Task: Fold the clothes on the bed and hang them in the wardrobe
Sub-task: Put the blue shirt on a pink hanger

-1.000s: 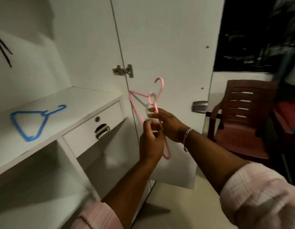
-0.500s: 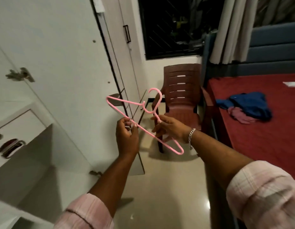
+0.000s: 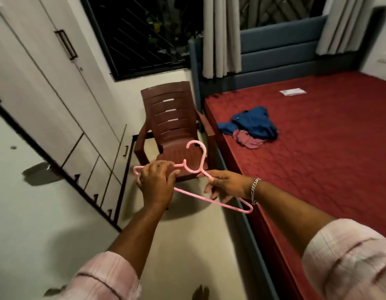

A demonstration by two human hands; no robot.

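Observation:
I hold a pink plastic hanger (image 3: 195, 197) level in front of me with both hands. My left hand (image 3: 156, 184) grips its left shoulder end, fingers curled over the bar. My right hand (image 3: 227, 186), with a silver bracelet at the wrist, grips the right arm of the hanger just below the hook. On the red bed (image 3: 330, 148) to the right lies a crumpled blue garment (image 3: 252, 124) with a pink garment (image 3: 246, 138) partly under its near edge. The white wardrobe (image 3: 47, 87) stands at the left, its open door edge crossing the lower left.
A brown plastic chair (image 3: 172, 128) stands between the wardrobe and the bed, right behind the hanger. A white paper (image 3: 292, 92) lies far back on the bed. Grey curtains (image 3: 222, 35) and a dark barred window (image 3: 140, 33) fill the back wall. Pale floor runs beside the bed frame.
The view has swung right from the wardrobe's inside to the bed and chair. Both hands carried the pink hanger along, tilting it from upright to nearly level.

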